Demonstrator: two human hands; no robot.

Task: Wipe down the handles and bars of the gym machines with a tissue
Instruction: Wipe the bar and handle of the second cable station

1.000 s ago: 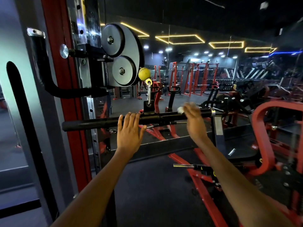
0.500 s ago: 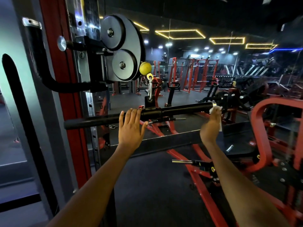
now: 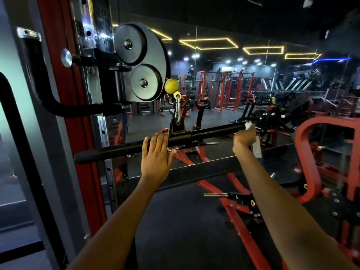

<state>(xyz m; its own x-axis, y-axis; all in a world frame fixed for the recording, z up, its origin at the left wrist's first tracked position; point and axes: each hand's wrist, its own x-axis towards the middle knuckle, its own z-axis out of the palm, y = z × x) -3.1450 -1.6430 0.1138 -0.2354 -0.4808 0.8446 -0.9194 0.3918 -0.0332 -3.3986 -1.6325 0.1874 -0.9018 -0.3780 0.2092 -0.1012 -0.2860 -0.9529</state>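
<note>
A black straight cable bar (image 3: 214,130) hangs level from a silver carabiner (image 3: 177,112) under a yellow ball stopper (image 3: 171,85). My left hand (image 3: 156,158) rests on the bar left of its middle, fingers straight and together over the top. My right hand (image 3: 244,138) is at the bar's right end, blurred, and pinches a white tissue (image 3: 248,126) against the end cap. The left half of the bar (image 3: 109,151) is bare.
The pulley housing (image 3: 140,65) and red upright (image 3: 64,94) of the cable machine stand at the left, with a curved black handle (image 3: 48,100) sticking out. Red plate-loaded machines (image 3: 321,152) crowd the right. A short chrome peg (image 3: 215,195) sits low centre. Dark floor lies below.
My right hand slid the tissue rightward along the bar from near the middle to the right end. My left hand stayed put on the bar.
</note>
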